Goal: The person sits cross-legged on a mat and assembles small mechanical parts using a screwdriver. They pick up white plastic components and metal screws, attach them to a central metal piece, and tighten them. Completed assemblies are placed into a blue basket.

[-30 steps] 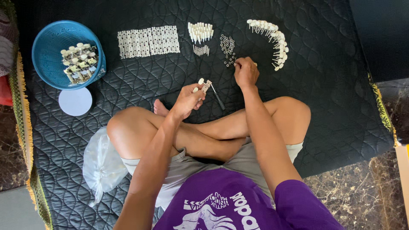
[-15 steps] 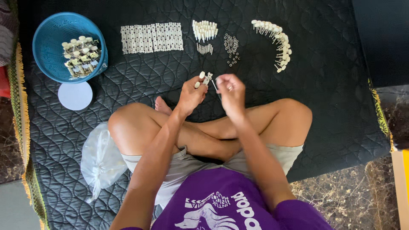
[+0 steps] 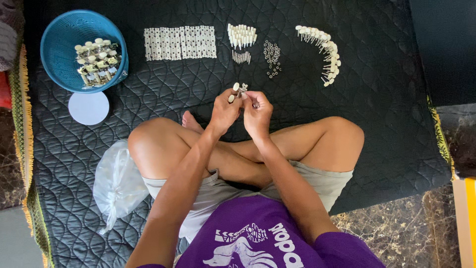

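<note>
I sit cross-legged on a dark quilted mat (image 3: 386, 124). My left hand (image 3: 223, 111) grips a small metal part with cream knobs (image 3: 237, 89) in front of my knees. My right hand (image 3: 257, 113) is pressed against it, fingers pinched at the same part, with a thin dark tool (image 3: 254, 104) sticking out of its fingers. Laid out beyond my hands are a row of white plates (image 3: 180, 42), a bunch of cream pegs (image 3: 241, 34), a small pile of thin metal pins (image 3: 242, 57), a scatter of small metal rings (image 3: 271, 52), and a curved line of cream-knobbed pins (image 3: 325, 52).
A blue plastic basket (image 3: 62, 49) at the far left holds several assembled metal-and-cream parts (image 3: 96, 62). A white round lid (image 3: 89, 107) lies below it. A clear plastic bag (image 3: 116, 183) rests by my left thigh. Marble floor shows at the mat's right edge.
My right hand came back from the pile of small metal rings to meet my left hand at the part. The left hand stayed almost still.
</note>
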